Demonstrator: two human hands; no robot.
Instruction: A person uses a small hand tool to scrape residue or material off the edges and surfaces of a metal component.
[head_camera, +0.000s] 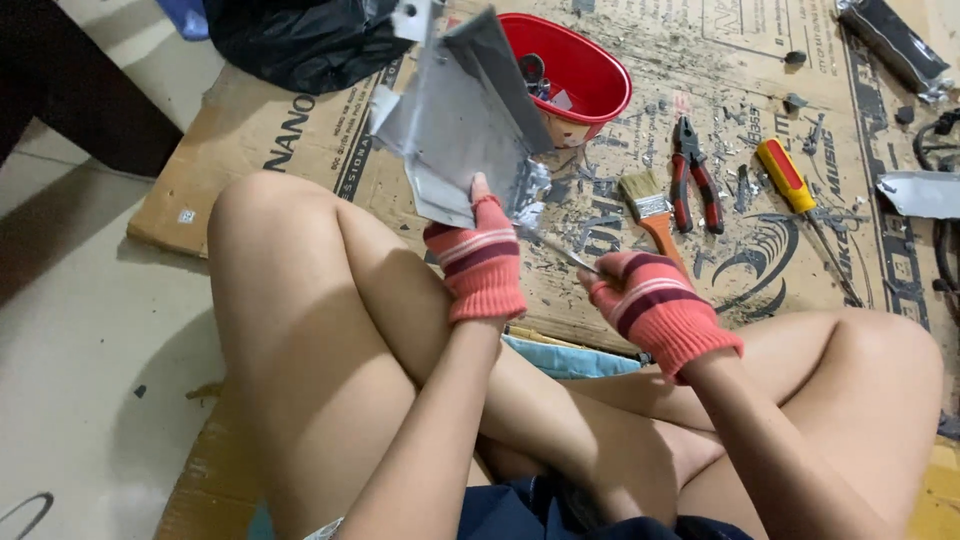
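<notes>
**Seated on cardboard, grey metal piece held up and worked with a thin tool**

Flattened cardboard sheet (300, 120) covers the floor, printed, littered with small grey scraps. Person sits cross-legged on it, bare knees to either side of the view.

Black plastic bag (300, 40) at the top edge, left of centre, bunched up.

Grey metal piece (455, 120), folded sheet with angled flaps, raised above the left knee and tilted. It hides part of the red plastic bowl (585, 70) behind it; the bowl holds a few small parts, too small to tell apart.

Left hand (478, 262), in a pink striped knit glove, closed around the lower edge of the metal piece, bare fingertips showing over the rim.

Right hand (655, 305), same kind of glove, curled tight on a thin metal tool (558, 250). Its tip points up-left and meets the bottom corner of the metal piece, just beside the left hand. Cannot tell what kind of tool it is; the handle is hidden in the fist.

Lying loose on the cardboard beyond the right hand, left to right: paintbrush (650, 210) with an orange handle, red-and-black pliers (695, 175), screwdriver (795, 185) with a yellow-and-red handle. All near one another, none touching.
</notes>
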